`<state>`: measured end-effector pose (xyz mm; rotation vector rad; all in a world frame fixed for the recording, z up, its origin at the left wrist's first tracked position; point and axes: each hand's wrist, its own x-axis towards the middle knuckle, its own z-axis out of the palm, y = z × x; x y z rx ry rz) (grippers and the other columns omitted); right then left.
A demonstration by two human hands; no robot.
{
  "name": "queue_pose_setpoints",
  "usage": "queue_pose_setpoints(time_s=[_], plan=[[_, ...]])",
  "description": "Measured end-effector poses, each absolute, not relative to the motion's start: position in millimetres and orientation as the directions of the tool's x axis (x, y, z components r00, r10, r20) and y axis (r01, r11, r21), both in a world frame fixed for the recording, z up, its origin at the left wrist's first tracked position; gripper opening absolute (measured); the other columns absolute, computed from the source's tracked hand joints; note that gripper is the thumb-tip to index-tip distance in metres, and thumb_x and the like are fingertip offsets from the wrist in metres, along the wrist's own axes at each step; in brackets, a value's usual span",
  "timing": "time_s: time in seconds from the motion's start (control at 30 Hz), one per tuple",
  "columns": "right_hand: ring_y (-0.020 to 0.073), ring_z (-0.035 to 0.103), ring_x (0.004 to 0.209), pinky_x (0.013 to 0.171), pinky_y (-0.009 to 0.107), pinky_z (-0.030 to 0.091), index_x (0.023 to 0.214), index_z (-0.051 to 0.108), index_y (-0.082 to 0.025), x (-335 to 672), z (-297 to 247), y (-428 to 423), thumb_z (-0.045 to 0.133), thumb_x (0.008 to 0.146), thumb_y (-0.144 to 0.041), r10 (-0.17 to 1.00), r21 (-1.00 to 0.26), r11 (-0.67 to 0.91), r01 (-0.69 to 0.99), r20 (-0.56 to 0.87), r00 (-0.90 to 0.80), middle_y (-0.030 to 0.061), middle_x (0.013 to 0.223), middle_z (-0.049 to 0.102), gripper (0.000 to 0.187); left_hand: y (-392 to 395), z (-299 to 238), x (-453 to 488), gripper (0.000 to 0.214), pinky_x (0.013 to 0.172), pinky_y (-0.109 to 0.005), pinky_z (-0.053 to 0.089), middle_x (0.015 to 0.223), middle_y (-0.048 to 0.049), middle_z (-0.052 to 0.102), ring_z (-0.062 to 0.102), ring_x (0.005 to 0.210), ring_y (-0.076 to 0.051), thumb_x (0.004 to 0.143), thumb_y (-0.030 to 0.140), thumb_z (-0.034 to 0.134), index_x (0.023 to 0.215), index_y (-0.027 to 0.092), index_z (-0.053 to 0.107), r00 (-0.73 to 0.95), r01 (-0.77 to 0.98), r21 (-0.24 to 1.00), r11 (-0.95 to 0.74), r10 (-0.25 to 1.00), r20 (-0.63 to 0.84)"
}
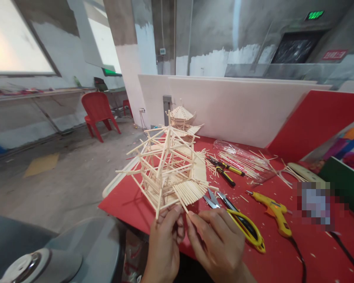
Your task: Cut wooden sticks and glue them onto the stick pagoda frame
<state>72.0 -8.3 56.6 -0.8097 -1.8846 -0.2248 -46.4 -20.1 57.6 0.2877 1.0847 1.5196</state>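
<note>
A pavilion model of thin wooden sticks stands at the red table's near left edge, its roof frame open and one lower roof panel covered with sticks laid side by side. My left hand is closed at the model's lower front edge, thumb and fingers gripping the frame there; the exact hold is partly hidden. Between thumb and forefinger, my right hand pinches the near end of a thin wooden stick, which lies along the panel's left side. Just right of that hand are yellow-handled scissors.
On the red table lie yellow-black cutting pliers, a yellow glue gun with a cord, and bagged sticks. A smaller finished-looking pavilion stands behind. A grey stool holding a flask is at lower left.
</note>
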Motion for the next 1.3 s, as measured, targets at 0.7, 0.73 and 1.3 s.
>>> queue_pose_setpoints(time_s=[0.7, 0.73, 1.3], plan=[[0.0138, 0.057, 0.067, 0.062, 0.027, 0.046, 0.097, 0.068, -0.013, 71.2, 59.7, -8.1, 0.061, 0.084, -0.010, 0.432, -0.195, 0.755, 0.626, 0.866, -0.251, 0.0047, 0.074, 0.064, 0.015, -26.5, 62.2, -44.9, 0.030, 0.041, -0.016, 0.031, 0.053, 0.0058, 0.049, 0.042, 0.044, -0.005, 0.062, 0.034, 0.082, 0.062, 0.016, 0.057, -0.134, -0.720, 0.658, 0.221, 0.886, -0.444], [0.0138, 0.057, 0.067, 0.062, 0.027, 0.047, 0.096, 0.068, -0.013, 71.3, 59.8, -8.0, 0.061, 0.085, -0.010, 0.434, -0.192, 0.750, 0.633, 0.865, -0.251, 0.0044, 0.073, 0.064, 0.014, -26.4, 62.1, -44.9, 0.031, 0.041, -0.016, 0.031, 0.052, 0.0059, 0.049, 0.042, 0.044, -0.005, 0.062, 0.034, 0.082, 0.062, 0.016, 0.057, -0.134, -0.719, 0.658, 0.223, 0.885, -0.447], [0.0148, 0.058, 0.070, 0.064, 0.028, 0.047, 0.098, 0.069, -0.013, 71.5, 55.6, -8.4, 0.062, 0.084, -0.009, 0.448, -0.211, 0.756, 0.619, 0.857, -0.255, 0.0051, 0.075, 0.065, 0.016, -25.5, 61.4, -44.8, 0.032, 0.040, -0.017, 0.030, 0.052, 0.0058, 0.048, 0.040, 0.043, -0.005, 0.064, 0.036, 0.081, 0.061, 0.017, 0.055, -0.122, -0.712, 0.662, 0.235, 0.887, -0.446]])
